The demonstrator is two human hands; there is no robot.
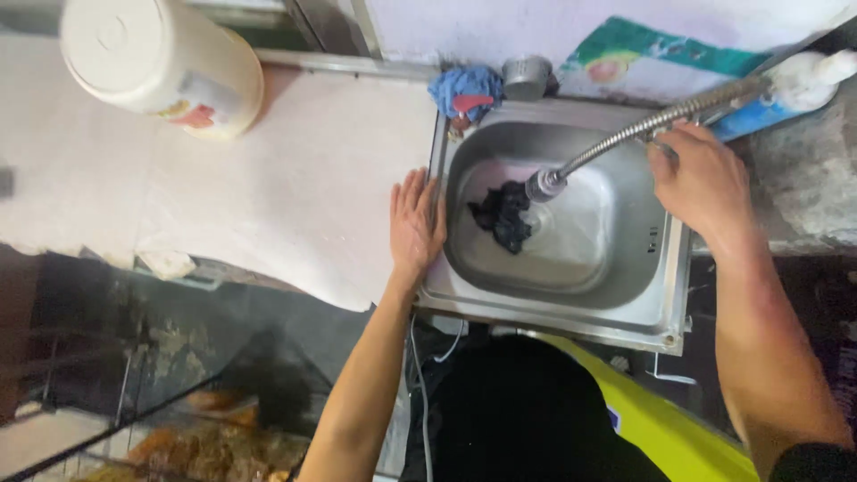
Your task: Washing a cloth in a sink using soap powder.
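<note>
Far left, top: cream plastic jar [161,62] lying on its side on the white countertop [295,187]; label patch faces down-right. Counter edge irregular; below it, a dim glass-fronted case [178,419], contents blurred, orange-brown.

Left hand [415,223]: flat, palm down, fingers extended and close together, resting across the left rim of the steel sink [553,312] where it meets the counter. It holds nothing. Forearm rises from lower centre, elbow bent.

Behind the sink's back-left corner: crumpled blue cloth [466,89] with a red patch; just beside it a small grey metal strainer cup [527,76].

In the basin: dark wet rag [504,214] lying near the centre, left of the drain. Flexible metal hose tap [643,129] slants down from the upper right; its nozzle end sits right at the rag. Water pooled around it.

Right hand [701,178]: fingers curled over the hose near the sink's back-right rim; thumb hidden, so whether the grasp closes fully cannot be told. Forearm runs down the right edge.

Wall behind: pale, with a green printed sheet [661,58]. Rough grey ledge [803,178] to the right.
</note>
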